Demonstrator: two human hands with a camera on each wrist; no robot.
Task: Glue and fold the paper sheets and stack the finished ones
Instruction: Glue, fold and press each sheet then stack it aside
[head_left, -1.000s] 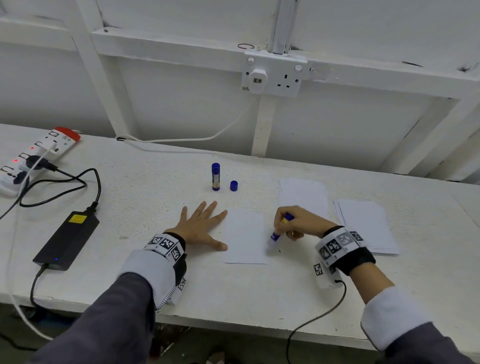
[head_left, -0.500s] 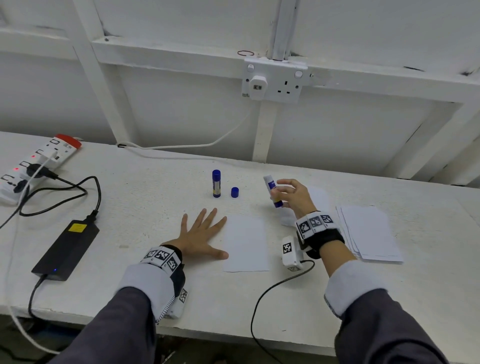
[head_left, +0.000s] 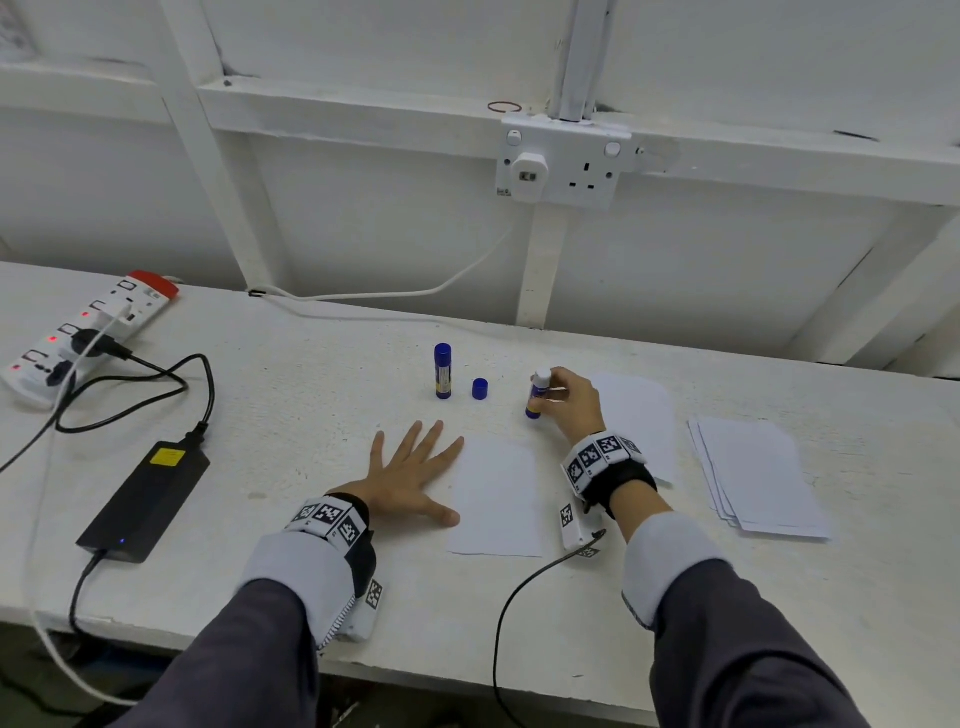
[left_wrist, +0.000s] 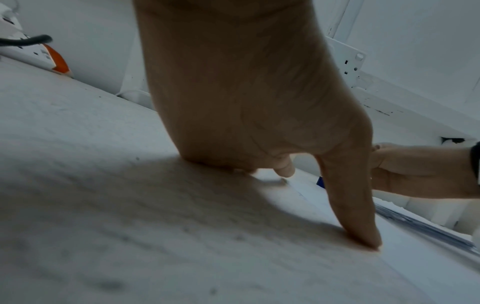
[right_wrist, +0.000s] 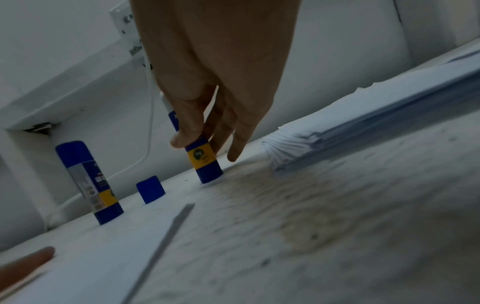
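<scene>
While right hand (head_left: 569, 402): its fingers (right_wrist: 187, 131) pinched an uncapped glue stick (right_wrist: 203, 162) upright on the table (head_left: 311, 415).
Left hand (head_left: 410, 480): fingers spread flat, thumb on sheet (head_left: 496, 499).

The desk (head_left: 291, 415) looks rough and matt, its white paint grainy and speckled. The paper sheet (head_left: 496, 499) is thin, smooth and matt. At its 12 o'clock, the glue stick (head_left: 443, 371) is glossy blue plastic (its label slightly shiny), like the loose cap (head_left: 480, 388).
</scene>
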